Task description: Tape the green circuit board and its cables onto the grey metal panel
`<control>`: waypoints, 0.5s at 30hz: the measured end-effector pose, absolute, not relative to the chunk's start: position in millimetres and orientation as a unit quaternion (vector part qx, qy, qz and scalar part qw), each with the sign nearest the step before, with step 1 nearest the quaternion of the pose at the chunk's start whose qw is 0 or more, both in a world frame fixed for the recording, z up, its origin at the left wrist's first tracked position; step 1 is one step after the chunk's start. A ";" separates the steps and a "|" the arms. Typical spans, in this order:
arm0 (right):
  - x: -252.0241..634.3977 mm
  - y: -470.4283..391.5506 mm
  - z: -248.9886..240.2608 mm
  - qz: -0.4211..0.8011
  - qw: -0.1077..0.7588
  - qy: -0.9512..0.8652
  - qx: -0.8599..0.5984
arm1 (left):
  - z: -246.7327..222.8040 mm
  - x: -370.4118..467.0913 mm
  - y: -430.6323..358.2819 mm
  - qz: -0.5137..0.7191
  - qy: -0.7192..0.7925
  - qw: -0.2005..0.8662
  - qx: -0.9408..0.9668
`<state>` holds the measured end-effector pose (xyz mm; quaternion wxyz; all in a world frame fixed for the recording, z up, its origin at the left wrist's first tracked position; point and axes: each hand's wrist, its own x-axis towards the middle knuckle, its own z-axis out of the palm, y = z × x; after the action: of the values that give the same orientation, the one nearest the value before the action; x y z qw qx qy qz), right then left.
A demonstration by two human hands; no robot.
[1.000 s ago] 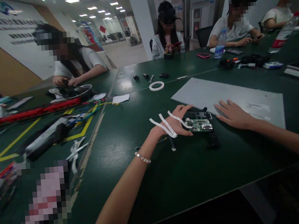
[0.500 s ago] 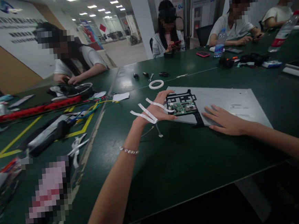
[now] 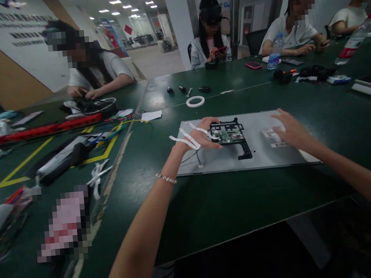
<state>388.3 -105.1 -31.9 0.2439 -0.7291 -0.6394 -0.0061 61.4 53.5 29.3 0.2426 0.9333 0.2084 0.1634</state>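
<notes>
My left hand (image 3: pixel 201 137) grips the left side of a black plastic bracket (image 3: pixel 244 149), fingers at its upper edge and thumb at its lower edge. A green circuit board (image 3: pixel 227 136) sits in the bracket. Several white tape strips (image 3: pixel 190 142) cling to the back of that hand and wrist. Beneath lies a flat grey panel (image 3: pixel 258 124), with a thin cable and small connector (image 3: pixel 199 160) over its left part. My right hand (image 3: pixel 292 130) is at the panel's right end, fingers apart, near two white labels (image 3: pixel 279 145); whether it touches the panel is unclear.
A white tape roll (image 3: pixel 195 101) lies beyond the panel, with a small wrench (image 3: pixel 188 92) and small black parts behind it. Left are a red power strip (image 3: pixel 43 129), wires and a black pouch (image 3: pixel 59 162). Bottles (image 3: pixel 275 55) and several people are across the green table.
The grey panel has shifted left and turned straighter, now reaching under the left hand. My right hand has moved up and right to its end. The left hand still holds the bracket.
</notes>
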 end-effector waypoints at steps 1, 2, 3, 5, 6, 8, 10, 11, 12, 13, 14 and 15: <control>401.4 -101.1 -36.4 -0.005 0.218 -0.598 -0.771 | 25.0 62.4 53.5 0.157 0.210 0.245 0.933; 412.8 -97.9 -41.1 0.012 0.194 -0.571 -0.798 | 21.0 63.4 53.2 0.150 0.212 0.248 0.933; 421.7 -95.5 -45.8 0.029 0.176 -0.553 -0.814 | 17.4 64.3 52.7 0.144 0.213 0.251 0.933; 430.8 -92.5 -54.8 0.053 0.162 -0.550 -0.817 | 11.8 65.6 50.9 0.137 0.217 0.255 0.932; 431.5 -91.4 -58.7 0.051 0.163 -0.561 -0.810 | 9.9 65.9 49.8 0.135 0.218 0.256 0.932; 428.0 -88.8 -65.2 0.026 0.163 -0.591 -0.790 | 8.1 65.8 47.1 0.128 0.219 0.260 0.932; 422.2 -84.5 -69.2 -0.010 0.154 -0.619 -0.770 | 8.3 64.7 45.1 0.118 0.223 0.266 0.930; 419.5 -81.6 -70.2 -0.025 0.148 -0.629 -0.763 | 8.8 63.9 44.7 0.112 0.226 0.268 0.930; 417.1 -78.4 -70.5 -0.037 0.144 -0.639 -0.755 | 9.4 62.9 45.0 0.107 0.229 0.269 0.929; 415.0 -74.9 -70.2 -0.043 0.141 -0.649 -0.746 | 9.9 61.7 46.1 0.101 0.231 0.270 0.929; 413.0 -71.4 -69.4 -0.045 0.140 -0.661 -0.736 | 10.3 60.3 47.7 0.094 0.231 0.268 0.930; 411.1 -67.8 -68.3 -0.045 0.139 -0.673 -0.725 | 10.3 58.7 50.0 0.087 0.232 0.266 0.932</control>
<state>411.1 -67.8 -68.3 0.1390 -0.7251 -0.6730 -0.0445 58.7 50.0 10.3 0.2657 0.9316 0.2322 0.0875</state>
